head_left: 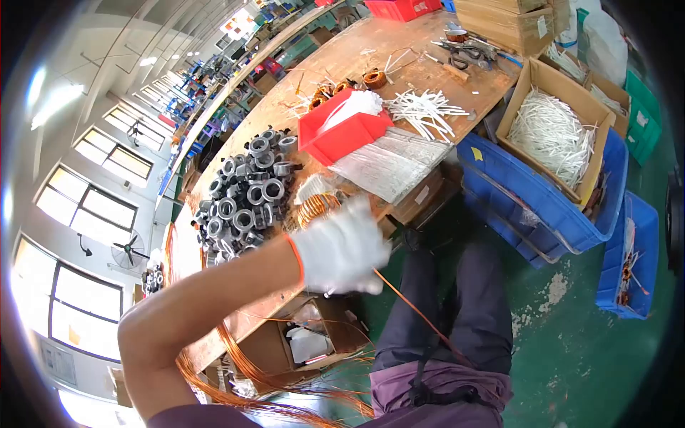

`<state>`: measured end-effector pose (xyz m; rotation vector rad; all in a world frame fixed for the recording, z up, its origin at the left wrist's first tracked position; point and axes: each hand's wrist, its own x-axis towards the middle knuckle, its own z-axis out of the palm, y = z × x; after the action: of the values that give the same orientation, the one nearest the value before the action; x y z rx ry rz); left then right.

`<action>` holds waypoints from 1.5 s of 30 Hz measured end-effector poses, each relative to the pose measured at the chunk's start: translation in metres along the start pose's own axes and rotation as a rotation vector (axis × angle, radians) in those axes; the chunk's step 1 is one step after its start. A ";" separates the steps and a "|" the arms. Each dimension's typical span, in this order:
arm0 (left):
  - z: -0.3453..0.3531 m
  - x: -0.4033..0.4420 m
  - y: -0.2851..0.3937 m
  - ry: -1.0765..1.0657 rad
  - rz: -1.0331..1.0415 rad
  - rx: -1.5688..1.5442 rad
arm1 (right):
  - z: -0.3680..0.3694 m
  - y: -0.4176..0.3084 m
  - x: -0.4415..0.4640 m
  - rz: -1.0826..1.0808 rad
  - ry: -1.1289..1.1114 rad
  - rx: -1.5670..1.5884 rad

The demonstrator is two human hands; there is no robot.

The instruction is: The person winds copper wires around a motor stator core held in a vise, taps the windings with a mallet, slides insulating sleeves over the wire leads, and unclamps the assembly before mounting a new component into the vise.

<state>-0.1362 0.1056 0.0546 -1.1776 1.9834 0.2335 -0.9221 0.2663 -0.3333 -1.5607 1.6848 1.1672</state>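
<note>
My left hand (pixel 341 246), in a white glove with an orange cuff, is over the near edge of the table, somewhat blurred. Its fingers look closed, and a copper wire (pixel 410 305) runs from them down across my lap. Right behind the glove is a ring-shaped coil (pixel 317 207) wound with copper wire, partly covered by the hand; whether the hand touches it I cannot tell. My right hand is out of the picture. Beyond the coil a pile of grey and black rings (pixel 246 189) lies on the table.
A red bin (pixel 325 135) with white material, white strips (pixel 428 113) and wound coils (pixel 374 78) are on the wooden table (pixel 285 85). At right, a carton of white strips (pixel 553 132) sits in a blue crate (pixel 528 214). Loose copper wires (pixel 242 357) hang at lower left.
</note>
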 end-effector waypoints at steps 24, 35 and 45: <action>0.135 0.021 -0.143 0.987 -0.819 -1.513 | -0.341 -0.531 -0.242 -1.316 -0.430 0.890; 0.035 0.012 -0.075 0.835 -0.661 -0.686 | 0.002 -0.097 -0.039 -0.622 0.440 0.185; 0.021 0.041 -0.037 0.859 0.124 -0.206 | -0.143 -0.111 0.050 -0.256 0.608 0.922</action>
<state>-0.1046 0.0691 0.0197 -1.4326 2.8335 -0.0247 -0.8000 0.1241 -0.3341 -1.4698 1.8796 -0.2806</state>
